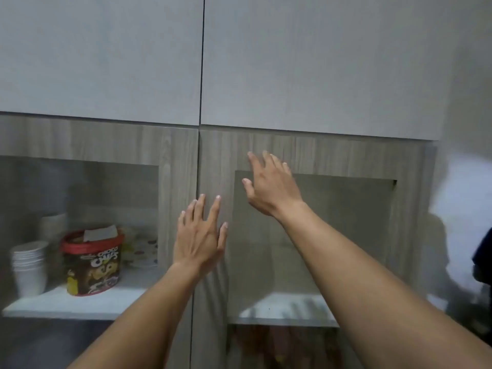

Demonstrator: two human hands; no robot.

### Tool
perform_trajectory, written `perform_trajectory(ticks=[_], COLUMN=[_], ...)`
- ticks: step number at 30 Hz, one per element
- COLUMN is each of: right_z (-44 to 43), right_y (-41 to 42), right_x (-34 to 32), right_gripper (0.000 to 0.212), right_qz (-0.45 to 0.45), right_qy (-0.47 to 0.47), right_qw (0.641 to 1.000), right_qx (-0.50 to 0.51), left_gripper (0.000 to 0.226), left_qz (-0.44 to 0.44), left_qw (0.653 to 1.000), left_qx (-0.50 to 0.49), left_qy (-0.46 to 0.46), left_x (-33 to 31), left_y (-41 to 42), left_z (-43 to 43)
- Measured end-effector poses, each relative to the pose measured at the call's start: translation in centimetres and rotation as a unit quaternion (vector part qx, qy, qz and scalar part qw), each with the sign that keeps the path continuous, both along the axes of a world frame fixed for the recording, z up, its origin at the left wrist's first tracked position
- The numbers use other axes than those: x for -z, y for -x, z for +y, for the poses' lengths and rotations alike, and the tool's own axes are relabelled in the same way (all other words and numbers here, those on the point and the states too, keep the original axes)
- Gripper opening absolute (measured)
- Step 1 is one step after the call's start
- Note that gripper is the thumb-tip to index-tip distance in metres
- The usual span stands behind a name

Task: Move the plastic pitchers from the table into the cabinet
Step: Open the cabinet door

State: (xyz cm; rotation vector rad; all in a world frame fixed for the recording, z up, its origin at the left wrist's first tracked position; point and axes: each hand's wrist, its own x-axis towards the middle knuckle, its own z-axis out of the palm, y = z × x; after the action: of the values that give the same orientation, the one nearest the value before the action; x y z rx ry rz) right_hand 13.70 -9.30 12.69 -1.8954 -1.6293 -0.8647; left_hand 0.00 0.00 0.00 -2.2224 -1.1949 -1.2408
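Head view of a cabinet with wood-grain doors, each framing a glass pane, below plain grey upper doors. Both lower doors stand shut, meeting at a vertical seam near the middle of the frame. No pitcher is in view.

The left hand is open, fingers spread and pointing up, palm toward the door frame just right of the seam; whether it touches the wood cannot be told. The right hand is likewise open and empty, raised higher, its fingers over the top left corner of the right pane. Both forearms reach up from the bottom edge.

Behind the left pane, a white shelf carries a stack of white cups at its left end and, beside it, a red-lidded tub printed "CHOCO CHIPS". Something spotted, possibly a plate, stands behind the tub. The shelf behind the right pane shows only blur.
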Motion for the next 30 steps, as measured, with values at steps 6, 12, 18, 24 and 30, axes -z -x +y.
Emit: perform_trajectory(ticks=[6,12,18,24,30], right_z=[4.8,6.6,6.0,4.0,0.9], right_y=[1.0,1.2,1.7,2.7,4.0], right_x=[-3.6,-4.7,-5.4,-5.9,-5.5], right_gripper=[0.065,0.065,0.062,0.054,0.053], right_qz=[-0.064,-0.089,-0.077,-0.057,-0.031], right_qy=[-0.005,-0.008,-0.012,-0.006,-0.026], right_qw=[0.998,0.996,0.997,0.998,0.999], right_qx=[-0.021,-0.004,-0.005,-0.016,-0.032], left_gripper=[0.055,0.057,0.045,0.035,0.057], left_qz=[-0.006,-0.048,-0.157,-0.316,-0.274], left_qw=[1.000,0.998,0.985,0.935,0.930], left_qx=[-0.024,-0.019,0.016,0.058,0.075], left_qy=[-0.011,0.022,0.062,0.149,0.232], left_x=[2.1,3.0,2.7,2.6,3.3], left_y=[-0.7,-1.2,-1.8,-1.1,1.5], left_z=[2.3,2.8,1.9,0.3,-2.0])
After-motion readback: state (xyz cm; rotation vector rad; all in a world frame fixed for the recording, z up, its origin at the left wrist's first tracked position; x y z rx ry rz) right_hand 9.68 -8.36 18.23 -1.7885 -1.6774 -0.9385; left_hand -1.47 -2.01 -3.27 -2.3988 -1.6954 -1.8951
